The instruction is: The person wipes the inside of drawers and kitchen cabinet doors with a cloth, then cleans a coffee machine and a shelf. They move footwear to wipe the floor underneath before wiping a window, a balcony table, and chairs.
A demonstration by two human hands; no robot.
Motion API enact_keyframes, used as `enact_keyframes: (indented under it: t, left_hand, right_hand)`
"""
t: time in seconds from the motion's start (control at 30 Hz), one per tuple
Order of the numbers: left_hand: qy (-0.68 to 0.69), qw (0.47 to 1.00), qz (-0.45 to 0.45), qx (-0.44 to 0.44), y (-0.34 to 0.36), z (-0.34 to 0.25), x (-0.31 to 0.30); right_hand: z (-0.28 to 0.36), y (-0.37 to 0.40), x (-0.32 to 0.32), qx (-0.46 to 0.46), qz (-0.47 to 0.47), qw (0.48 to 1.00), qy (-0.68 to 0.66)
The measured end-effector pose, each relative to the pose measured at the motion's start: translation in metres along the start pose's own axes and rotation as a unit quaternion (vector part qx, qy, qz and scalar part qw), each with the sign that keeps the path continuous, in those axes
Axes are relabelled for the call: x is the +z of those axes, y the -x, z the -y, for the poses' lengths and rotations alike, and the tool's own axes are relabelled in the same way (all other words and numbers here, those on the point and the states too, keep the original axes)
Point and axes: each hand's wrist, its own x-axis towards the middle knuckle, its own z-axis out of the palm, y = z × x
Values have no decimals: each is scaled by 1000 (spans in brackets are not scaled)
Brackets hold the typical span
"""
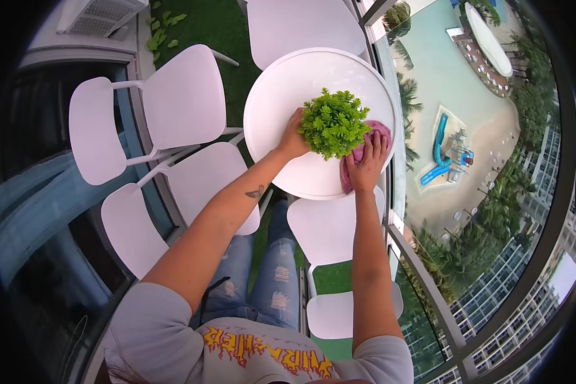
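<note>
A leafy green potted plant (335, 121) stands on the round white table (269, 96); its leaves cover whatever pot is below. My left hand (293, 136) reaches in at the plant's left side, its fingers curled under the foliage and mostly hidden. Just right of the plant, my right hand (368, 161) presses a crumpled pink cloth (347, 174) against the tabletop. The fingers of that hand lie over the cloth, close to the table's right rim.
White chairs surround the table: two at the left (184, 96) (211, 179), one behind (304, 29), and one in front (329, 230). A glass railing (422, 272) runs along the right, above a pool area far below. Green artificial turf (201, 29) covers the floor.
</note>
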Motion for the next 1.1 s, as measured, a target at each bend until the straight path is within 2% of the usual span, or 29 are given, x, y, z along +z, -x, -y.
enact_keyframes:
  t: [0.07, 0.17, 0.3, 0.37, 0.4, 0.43, 0.5, 0.57, 0.63, 0.7, 0.83, 0.87, 0.93, 1.03, 1.1]
  left_hand:
    - [26, 995, -6, -94, 7, -12, -9]
    - [51, 986, -55, -150, 34, -8, -36]
    - [-45, 989, -62, -130, 57, 9, -88]
    - [-174, 978, -37, -106, 64, 18, -112]
    - [-175, 978, -36, -109, 69, 23, -120]
    - [-162, 978, -56, -121, 73, 29, -127]
    - [-151, 976, -74, -135, 81, 37, -137]
    - [-216, 963, -60, -146, 88, 45, -143]
    - [-221, 962, -60, -148, 97, 51, -144]
    - [-203, 952, -37, -224, 102, 50, -142]
    - [-153, 961, -54, -224, 114, 50, -137]
    - [-115, 959, -34, -255, 114, 45, -136]
    - [-76, 955, -16, -287, 112, 35, -136]
    - [-49, 960, 7, -274, 108, 27, -128]
    - [-19, 947, 43, -319, 110, 32, -120]
  right_hand:
    - [9, -2, 2, 32, -10, 999, 10]
    - [48, 18, 16, 16, 9, 999, -41]
    - [115, 43, 48, -38, 122, 989, -70]
    - [134, 33, 66, -144, 200, 965, -94]
    - [141, 19, 72, -186, 226, 949, -116]
    - [143, 1, 77, -187, 227, 948, -118]
    - [140, -37, 84, -270, 221, 930, -113]
    - [119, -73, 84, -250, 167, 948, -108]
    - [86, -96, 70, -176, 104, 976, -73]
    - [46, -104, 52, -130, 47, 989, -47]
    - [-19, -97, 11, -86, -3, 993, 76]
    - [-29, -95, 2, -58, -9, 993, 104]
    - [-22, -94, -10, -34, -16, 991, 132]
    - [11, -92, -1, 13, -92, 995, 28]
    - [62, -86, 16, -20, -50, 997, -58]
